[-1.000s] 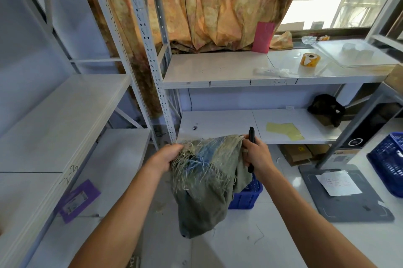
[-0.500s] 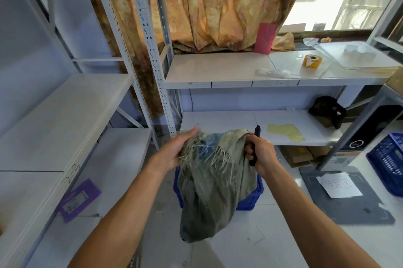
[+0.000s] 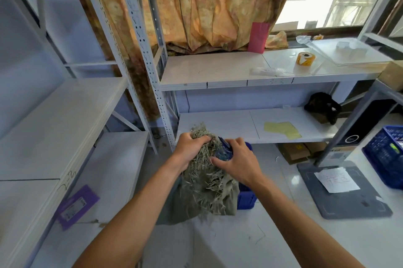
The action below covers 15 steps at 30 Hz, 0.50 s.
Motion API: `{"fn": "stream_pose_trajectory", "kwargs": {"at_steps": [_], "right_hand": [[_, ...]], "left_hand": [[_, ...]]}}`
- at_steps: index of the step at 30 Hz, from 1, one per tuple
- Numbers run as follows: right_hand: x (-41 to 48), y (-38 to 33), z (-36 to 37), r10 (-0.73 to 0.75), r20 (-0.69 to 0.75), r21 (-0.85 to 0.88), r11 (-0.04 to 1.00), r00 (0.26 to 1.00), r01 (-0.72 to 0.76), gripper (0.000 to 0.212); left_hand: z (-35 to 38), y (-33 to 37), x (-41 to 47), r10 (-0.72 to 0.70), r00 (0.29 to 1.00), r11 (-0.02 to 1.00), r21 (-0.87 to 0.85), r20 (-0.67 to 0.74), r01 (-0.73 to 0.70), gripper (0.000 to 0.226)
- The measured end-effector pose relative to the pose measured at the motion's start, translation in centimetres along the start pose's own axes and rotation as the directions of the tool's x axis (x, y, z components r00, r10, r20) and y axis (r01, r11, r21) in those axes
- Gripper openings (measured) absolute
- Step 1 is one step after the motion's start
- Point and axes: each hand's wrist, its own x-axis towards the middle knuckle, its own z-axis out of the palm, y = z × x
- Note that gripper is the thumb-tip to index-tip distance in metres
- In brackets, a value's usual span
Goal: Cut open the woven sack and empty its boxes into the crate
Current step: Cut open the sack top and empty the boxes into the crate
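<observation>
The grey-green woven sack [image 3: 205,198] hangs limp in front of me, its frayed cut edge bunched at the top. My left hand [image 3: 189,151] grips that frayed bunch from the left. My right hand [image 3: 238,164] closes over the bunch from the right, with a dark blue patch [image 3: 223,152] showing under its fingers; I cannot tell what it is. The black cutter is hidden. A blue crate [image 3: 246,200] stands on the floor right behind and under the sack, mostly covered by it. No boxes show.
White metal shelving stands to the left and ahead, with an upright [image 3: 161,119] close to my left hand. On the right lie a grey mat [image 3: 349,204] with a paper and a second blue crate [image 3: 386,158]. A purple card [image 3: 76,206] lies on the lower left shelf.
Both hands have come together and lowered, crumpling the sack's open frayed end into a tight bunch. The black cutter that stood up from my right fist is no longer visible.
</observation>
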Motion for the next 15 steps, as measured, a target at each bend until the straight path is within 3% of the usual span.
{"fn": "stream_pose_trajectory", "kwargs": {"at_steps": [3, 8, 10, 15], "right_hand": [[-1.3, -0.7, 1.2, 0.010, -0.035, 0.044, 0.999, 0.999, -0.008, 0.090], [-1.9, -1.5, 3.6, 0.126, -0.042, -0.109, 0.986, 0.991, -0.130, 0.074], [-1.8, -1.0, 3.8, 0.198, -0.015, -0.161, 0.967, 0.980, -0.198, 0.063], [-1.2, 1.1, 2.6, 0.252, 0.017, -0.310, 0.921, 0.968, -0.234, 0.014]], "left_hand": [[-0.8, -0.1, 0.3, -0.043, 0.999, 0.999, -0.013, -0.033, 0.043, 0.078], [-1.8, -0.7, 0.6, -0.076, 0.995, 0.995, -0.068, -0.066, 0.071, 0.111], [-2.2, -1.1, 0.4, -0.092, 0.993, 0.993, -0.084, -0.075, 0.086, 0.111], [-3.0, -1.9, 0.5, -0.100, 0.992, 0.995, -0.021, -0.075, 0.098, 0.099]]}}
